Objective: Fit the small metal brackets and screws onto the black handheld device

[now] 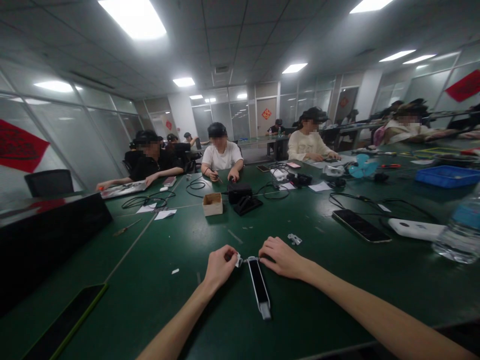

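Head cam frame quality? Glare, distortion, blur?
Head view: ceiling lights blown out to white with haze around them, table comparatively dark; head view: wide-angle stretch towards the edges, water bottle leaning and cut off at right; head view: small white part at the left hand too soft to make out its detail.

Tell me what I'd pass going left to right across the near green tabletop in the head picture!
Flat black slab with green edge, small white scrap, person's left hand, slim black-and-silver device, person's right hand, black rectangular phone, clear plastic blue-labelled bottle.
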`<state>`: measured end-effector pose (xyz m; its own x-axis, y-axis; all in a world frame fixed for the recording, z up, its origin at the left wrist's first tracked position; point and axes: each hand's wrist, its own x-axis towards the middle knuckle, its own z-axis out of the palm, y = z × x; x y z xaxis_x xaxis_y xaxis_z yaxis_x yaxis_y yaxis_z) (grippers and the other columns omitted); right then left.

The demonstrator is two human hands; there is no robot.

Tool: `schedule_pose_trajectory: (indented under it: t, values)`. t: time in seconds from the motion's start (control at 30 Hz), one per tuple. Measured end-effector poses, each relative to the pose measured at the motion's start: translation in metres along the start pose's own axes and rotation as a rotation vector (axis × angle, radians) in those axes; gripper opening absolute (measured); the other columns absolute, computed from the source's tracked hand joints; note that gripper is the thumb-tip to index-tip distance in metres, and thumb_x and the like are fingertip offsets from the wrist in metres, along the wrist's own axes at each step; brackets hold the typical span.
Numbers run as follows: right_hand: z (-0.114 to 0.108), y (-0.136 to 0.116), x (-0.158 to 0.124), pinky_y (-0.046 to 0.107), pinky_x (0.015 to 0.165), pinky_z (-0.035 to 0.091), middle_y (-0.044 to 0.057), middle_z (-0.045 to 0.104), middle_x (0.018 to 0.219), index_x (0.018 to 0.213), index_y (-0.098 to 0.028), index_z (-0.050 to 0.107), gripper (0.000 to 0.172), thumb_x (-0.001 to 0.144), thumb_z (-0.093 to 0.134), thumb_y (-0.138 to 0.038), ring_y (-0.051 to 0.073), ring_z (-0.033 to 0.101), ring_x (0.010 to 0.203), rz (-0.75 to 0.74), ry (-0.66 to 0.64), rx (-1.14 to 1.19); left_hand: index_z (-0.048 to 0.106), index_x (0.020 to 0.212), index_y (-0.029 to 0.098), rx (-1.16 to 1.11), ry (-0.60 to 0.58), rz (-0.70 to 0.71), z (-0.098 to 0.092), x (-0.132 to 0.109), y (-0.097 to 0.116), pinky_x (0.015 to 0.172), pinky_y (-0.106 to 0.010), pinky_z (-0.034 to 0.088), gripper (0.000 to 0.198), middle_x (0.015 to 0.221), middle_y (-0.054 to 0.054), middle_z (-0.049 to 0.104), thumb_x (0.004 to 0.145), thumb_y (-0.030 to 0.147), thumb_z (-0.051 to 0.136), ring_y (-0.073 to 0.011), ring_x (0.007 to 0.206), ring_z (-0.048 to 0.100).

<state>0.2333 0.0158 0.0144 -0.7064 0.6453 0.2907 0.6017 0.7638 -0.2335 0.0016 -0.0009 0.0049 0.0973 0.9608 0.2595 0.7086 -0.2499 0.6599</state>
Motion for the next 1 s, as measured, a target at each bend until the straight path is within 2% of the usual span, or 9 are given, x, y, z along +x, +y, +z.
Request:
schedule_pose_trajectory:
  t: [0.33,0.6,0.83,1.0]
  values:
    - [0.005,0.008,0.0,0.034,0.076,0.04,0.006,0.061,0.09,0.094,-0.017,0.063,0.024,0.094,0.045,-0.034,0.019,0.052,0.085,-0.001,-0.02,0.031,0.062,0.08,0.019,0.144,-0.1,0.018,0.0,-0.001,-0.005,0.06,-0.022,0.042,0.015,0.07,0.001,0.068,0.081,0.025,0.049,-0.013,0.062,0.06]
    - [0.001,0.004,0.002,0.033,0.075,0.04,0.007,0.062,0.087,0.092,-0.016,0.063,0.026,0.094,0.044,-0.033,0.018,0.053,0.084,0.003,-0.015,0.054,0.058,0.093,0.02,0.367,-0.23,0.172,0.002,-0.008,0.004,0.07,-0.025,0.041,0.017,0.085,-0.002,0.066,0.084,0.019,0.044,-0.0163,0.077,0.06]
    - [-0.004,0.006,0.001,0.032,0.074,0.04,0.006,0.063,0.089,0.092,-0.018,0.063,0.022,0.092,0.048,-0.034,0.018,0.054,0.084,-0.003,0.0,0.008,0.056,0.094,0.02,0.386,-0.229,0.196,0.0,-0.009,0.009,0.073,-0.028,0.041,0.016,0.088,-0.003,0.064,0.086,0.021,0.042,-0.0168,0.077,0.058]
    - [-0.016,0.028,-0.003,0.034,0.077,0.041,0.008,0.063,0.092,0.093,-0.017,0.062,0.024,0.092,0.045,-0.034,0.02,0.054,0.085,0.171,0.067,-0.144,0.055,0.092,0.02,0.37,-0.255,0.202,-0.002,-0.01,0.013,0.071,-0.028,0.041,0.014,0.088,-0.003,0.062,0.085,0.024,0.043,-0.0163,0.077,0.056]
